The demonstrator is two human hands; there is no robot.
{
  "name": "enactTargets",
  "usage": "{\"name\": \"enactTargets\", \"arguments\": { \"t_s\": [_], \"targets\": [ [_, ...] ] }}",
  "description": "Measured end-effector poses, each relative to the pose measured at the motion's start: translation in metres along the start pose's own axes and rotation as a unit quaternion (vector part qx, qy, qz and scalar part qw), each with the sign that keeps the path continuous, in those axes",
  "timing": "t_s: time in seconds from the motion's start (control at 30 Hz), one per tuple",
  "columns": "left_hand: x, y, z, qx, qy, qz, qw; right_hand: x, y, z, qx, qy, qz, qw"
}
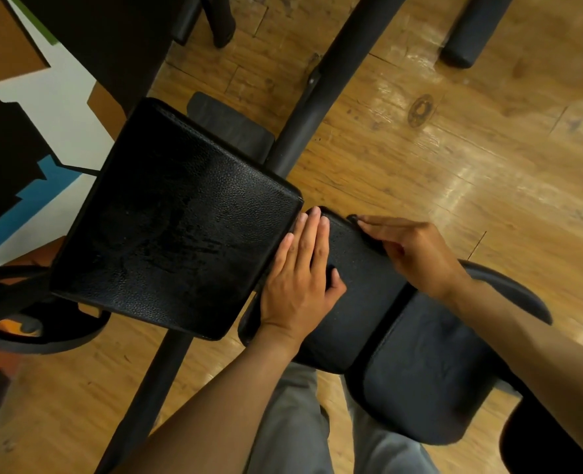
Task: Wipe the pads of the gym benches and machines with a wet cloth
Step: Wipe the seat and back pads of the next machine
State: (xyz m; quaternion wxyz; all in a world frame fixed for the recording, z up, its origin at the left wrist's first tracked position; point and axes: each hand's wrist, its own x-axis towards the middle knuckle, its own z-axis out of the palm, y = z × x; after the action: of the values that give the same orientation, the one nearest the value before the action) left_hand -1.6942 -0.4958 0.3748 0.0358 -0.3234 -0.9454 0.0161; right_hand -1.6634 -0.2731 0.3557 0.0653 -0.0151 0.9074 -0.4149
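Left hand [300, 268] lies flat on the pad [351, 285], right hand [416, 254] pinches a limp dark cloth [369, 236]; wet vinyl likely slippery.

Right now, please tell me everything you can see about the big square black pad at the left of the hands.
The big square pad is black, with a pebbled, leather-like cover and rounded corners. Its surface shines in wet-looking streaks and patches. It lies roughly flat, turned diagonally in the picture, above a dark metal tube of the frame and the wooden floor. Its right corner is near the narrower pad, where the left hand lies flat beside its edge; whether that hand touches it is unclear.
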Motion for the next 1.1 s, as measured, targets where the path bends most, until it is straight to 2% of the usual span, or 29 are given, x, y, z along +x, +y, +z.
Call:
{"name": "enactTargets", "arguments": {
  "t_s": [0.1,0.33,0.43,0.57,0.83,0.9,1.1],
  "targets": [
    [0.000,0.000,0.000,0.005,-0.001,-0.001,1.000,-0.015,0.002,0.000,0.021,0.010,0.037,0.999],
    [0.000,0.000,-0.001,-0.001,-0.004,-0.003,1.000,0.059,-0.041,0.007,0.062,-0.009,-0.015,0.998],
    [-0.001,0.000,0.000,-0.005,-0.005,-0.003,1.000,0.025,-0.021,-0.001,0.035,-0.034,-0.006,0.999],
    [-0.001,0.001,0.000,0.006,-0.003,-0.002,1.000,-0.029,0.005,-0.010,-0.025,-0.055,0.052,0.997],
    [0.000,0.001,-0.001,0.002,0.002,-0.005,1.000,0.030,-0.017,0.000,0.023,-0.078,0.010,0.997],
    [0.000,0.001,-0.001,0.001,0.001,-0.006,1.000,0.018,-0.007,-0.002,0.014,-0.096,0.008,0.995],
    [0.000,0.002,0.000,0.006,-0.007,-0.008,1.000,-0.047,0.022,-0.012,-0.004,-0.103,0.076,0.992]
  ]
}}
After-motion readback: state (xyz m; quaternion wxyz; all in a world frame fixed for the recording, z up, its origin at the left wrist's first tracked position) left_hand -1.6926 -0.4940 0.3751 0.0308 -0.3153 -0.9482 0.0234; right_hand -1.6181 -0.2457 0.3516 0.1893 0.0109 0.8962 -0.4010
